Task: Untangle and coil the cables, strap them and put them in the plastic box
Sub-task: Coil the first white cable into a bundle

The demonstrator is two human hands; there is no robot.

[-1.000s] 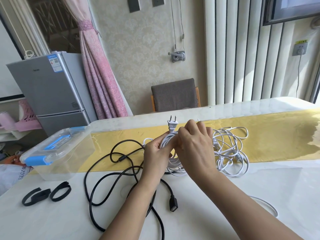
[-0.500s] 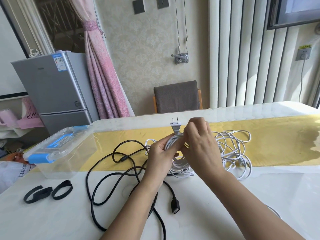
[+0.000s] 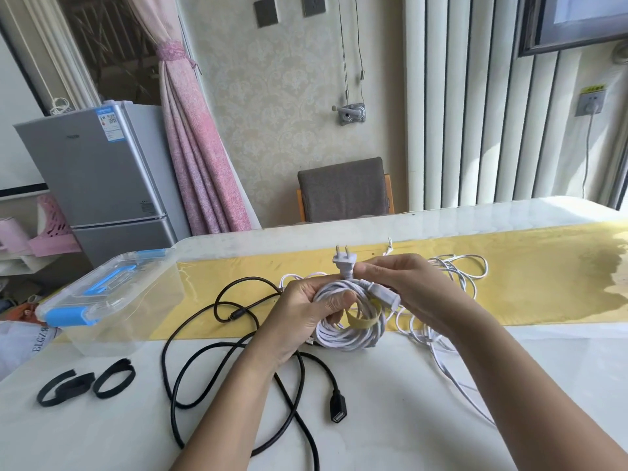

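Your left hand point(image 3: 306, 309) grips the white cable coil point(image 3: 346, 336), with the thumb pressed across the top of the loops and the fingers curled round behind them. The coil hangs just above the table point(image 3: 102, 436), near the middle, at the near edge of the yellow runner point(image 3: 526, 283).

Your right hand point(image 3: 413, 287) pinches the same cable just below its two-pin plug point(image 3: 345, 261), which stands upright above the coil with its pins pointing away from you. A white connector point(image 3: 385, 296) lies slanted across the right side of the coil, under your right fingers. A yellowish band shows inside the loops. You cannot tell from here whether it is a strap.

A loose white cable point(image 3: 453, 271) lies tangled on the runner behind and to the right of your right hand.

The black cable point(image 3: 236, 315) sprawls in open loops on the table under your left forearm. Its USB end point(image 3: 339, 407) lies flat near you.

Two black straps point(image 3: 66, 389) point(image 3: 114, 377) lie side by side at the near left.

The plastic box point(image 3: 136, 311), clear with blue latches, sits on the far left corner of the table with its lid on, well apart from the coil.
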